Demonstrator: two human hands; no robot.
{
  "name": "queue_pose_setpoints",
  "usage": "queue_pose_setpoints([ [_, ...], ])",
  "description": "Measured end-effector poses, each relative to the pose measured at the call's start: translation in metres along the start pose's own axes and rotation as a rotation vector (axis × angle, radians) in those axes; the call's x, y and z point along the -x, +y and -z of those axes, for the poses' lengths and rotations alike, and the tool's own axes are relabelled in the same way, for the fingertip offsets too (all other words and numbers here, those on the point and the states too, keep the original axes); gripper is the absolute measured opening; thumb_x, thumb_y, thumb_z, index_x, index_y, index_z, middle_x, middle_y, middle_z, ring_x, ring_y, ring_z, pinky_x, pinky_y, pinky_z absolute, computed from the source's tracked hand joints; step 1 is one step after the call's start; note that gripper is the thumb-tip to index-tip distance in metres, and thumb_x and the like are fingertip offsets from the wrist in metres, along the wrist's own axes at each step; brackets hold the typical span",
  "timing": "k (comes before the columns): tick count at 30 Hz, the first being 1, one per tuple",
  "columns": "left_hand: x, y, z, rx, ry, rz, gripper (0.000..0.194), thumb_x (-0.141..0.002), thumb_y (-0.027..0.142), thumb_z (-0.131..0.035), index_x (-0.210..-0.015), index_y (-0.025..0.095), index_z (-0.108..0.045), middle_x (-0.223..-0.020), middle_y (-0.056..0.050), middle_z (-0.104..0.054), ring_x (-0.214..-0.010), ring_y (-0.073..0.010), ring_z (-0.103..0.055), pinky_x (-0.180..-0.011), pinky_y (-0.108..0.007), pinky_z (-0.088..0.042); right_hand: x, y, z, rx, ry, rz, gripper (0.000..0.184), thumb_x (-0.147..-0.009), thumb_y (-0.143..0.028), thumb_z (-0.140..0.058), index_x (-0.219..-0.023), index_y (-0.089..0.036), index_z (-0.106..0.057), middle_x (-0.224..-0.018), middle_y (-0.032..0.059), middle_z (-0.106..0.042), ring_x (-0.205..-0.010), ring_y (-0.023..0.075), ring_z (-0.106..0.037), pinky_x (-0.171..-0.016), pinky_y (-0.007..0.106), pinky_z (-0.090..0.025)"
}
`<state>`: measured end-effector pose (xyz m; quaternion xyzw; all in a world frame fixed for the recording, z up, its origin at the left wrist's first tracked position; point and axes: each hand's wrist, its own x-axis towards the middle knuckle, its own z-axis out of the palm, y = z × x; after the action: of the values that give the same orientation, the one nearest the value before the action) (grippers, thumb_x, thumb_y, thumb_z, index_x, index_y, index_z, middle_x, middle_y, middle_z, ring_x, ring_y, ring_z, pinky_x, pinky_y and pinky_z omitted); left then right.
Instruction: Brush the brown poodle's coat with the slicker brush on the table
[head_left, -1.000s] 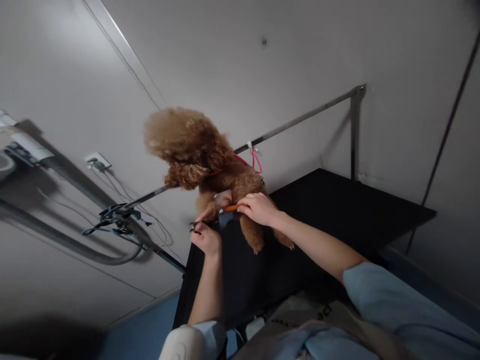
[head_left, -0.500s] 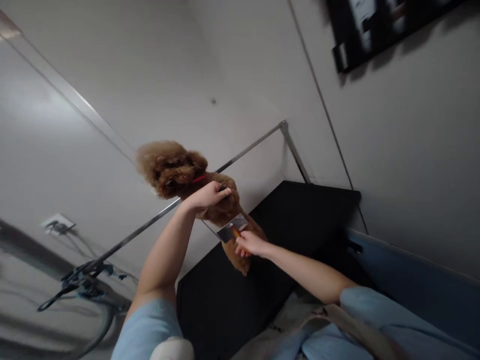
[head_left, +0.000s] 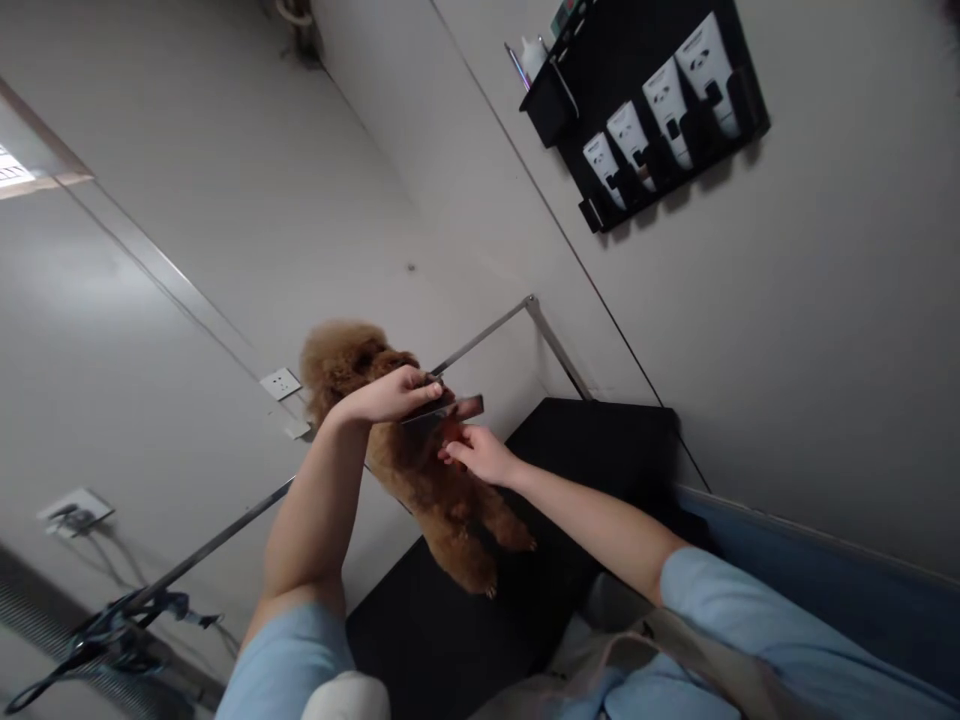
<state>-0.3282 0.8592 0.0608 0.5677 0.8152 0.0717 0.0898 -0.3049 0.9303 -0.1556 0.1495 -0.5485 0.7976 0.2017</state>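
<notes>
A curly brown dog (head_left: 409,470) is reared up on the black table (head_left: 600,440), its hind feet on the tabletop. My left hand (head_left: 397,393) is closed at the dog's chest, around what looks like a front leg; the grip is partly hidden. In my right hand (head_left: 484,455) is a slicker brush (head_left: 471,407) with an orange handle, gripped in closed fingers. The wide, flat brush head lies in front of the dog's chest and belly, just below my left hand. Whether the pins touch the coat cannot be made out.
A metal bar (head_left: 487,333) runs behind the dog, with straps (head_left: 120,640) hanging at its lower left. White clippers or similar devices (head_left: 667,110) sit in a black wall rack (head_left: 600,60). Sockets (head_left: 281,384) are on the left wall. A ribbed hose (head_left: 45,620) crosses the lower left.
The brush has moved up from the dog's hind leg to near my left hand, and its head has turned. The dog's body hangs straighter, both hind feet now visible. My view has shifted upward and right.
</notes>
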Motion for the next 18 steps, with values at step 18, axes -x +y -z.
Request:
queue_pose_setpoints([
  [18, -0.022, 0.022, 0.006, -0.054, 0.445, 0.085, 0.042, -0.081, 0.048, -0.054, -0.076, 0.008, -0.066, -0.057, -0.004, -0.058, -0.055, -0.0130, -0.051, -0.052, -0.023, -0.039, -0.007, -0.003, -0.038, -0.128, -0.277, -0.380, 0.014, -0.093, -0.020, -0.049, -0.081, -0.013, -0.054, -0.067, 0.0029, -0.065, -0.054, 0.0112, -0.062, -0.051, 0.020, -0.048],
])
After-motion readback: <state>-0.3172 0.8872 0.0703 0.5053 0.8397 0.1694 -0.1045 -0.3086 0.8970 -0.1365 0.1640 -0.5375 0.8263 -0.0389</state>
